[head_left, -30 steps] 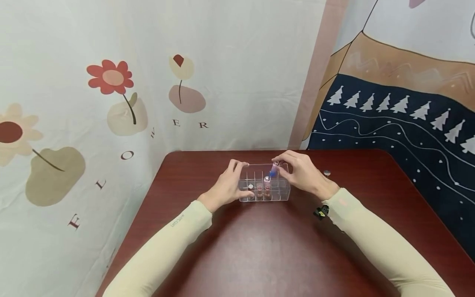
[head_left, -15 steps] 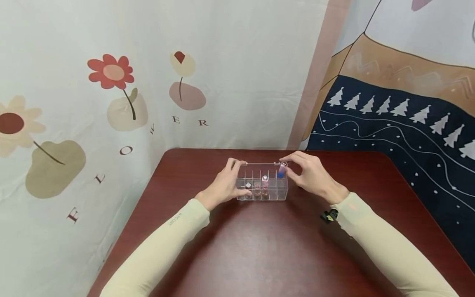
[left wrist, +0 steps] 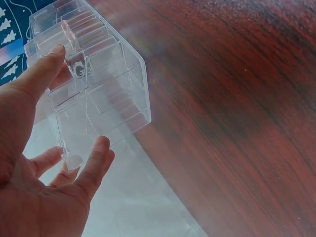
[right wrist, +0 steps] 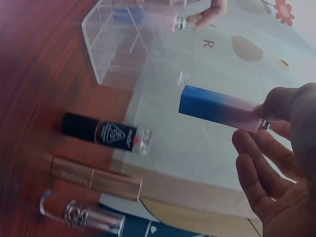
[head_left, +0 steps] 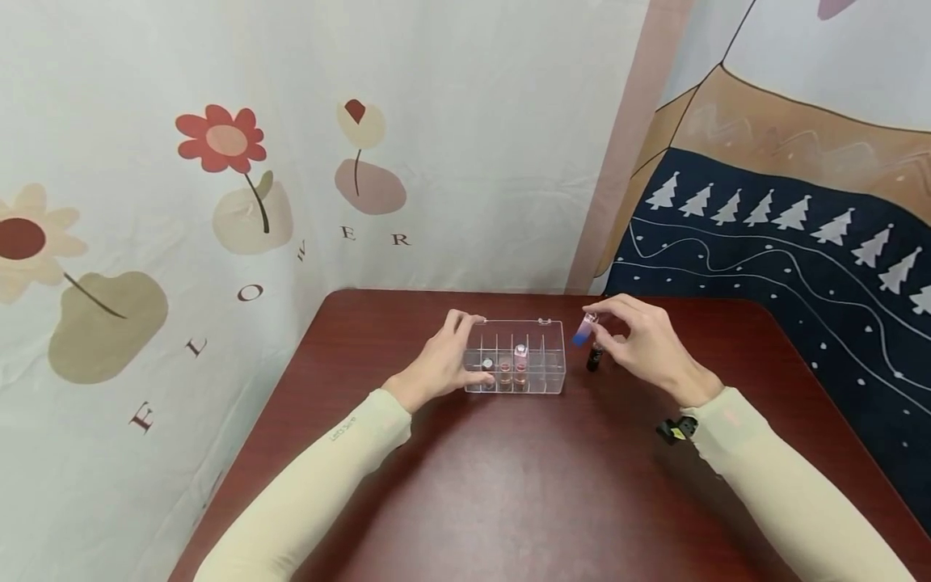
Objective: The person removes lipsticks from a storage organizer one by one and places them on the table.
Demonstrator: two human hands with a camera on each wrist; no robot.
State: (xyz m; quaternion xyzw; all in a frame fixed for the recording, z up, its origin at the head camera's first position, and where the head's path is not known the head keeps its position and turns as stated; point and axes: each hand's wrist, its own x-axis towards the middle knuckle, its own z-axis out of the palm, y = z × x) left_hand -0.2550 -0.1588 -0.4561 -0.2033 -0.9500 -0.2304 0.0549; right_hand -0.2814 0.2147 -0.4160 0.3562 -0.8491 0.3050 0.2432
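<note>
My left hand (head_left: 435, 368) grips the left end of a clear acrylic organizer (head_left: 553, 383), thumb at the front and fingers at the back. Its compartments hold several lip tubes, among them a pink one (head_left: 520, 352) standing taller. My right hand (head_left: 647, 343) pinches a lipstick (right wrist: 215, 108) by its pink end, off the table and just right of the organizer. The lipstick's blue end tilts down and left in the head view. Close by my right hand, a black lip tube (right wrist: 106, 132) stands on the table.
Beside the black tube, the right wrist view shows a gold tube (right wrist: 96, 177) and a clear lip gloss tube (right wrist: 81, 213); in the head view my right hand mostly hides these. The dark red table (head_left: 509, 485) meets hanging printed cloths at its back and sides.
My right hand has carried the lipstick from over the organizer out past its right end. The black tube has come into view below it. My left hand stays on the organizer.
</note>
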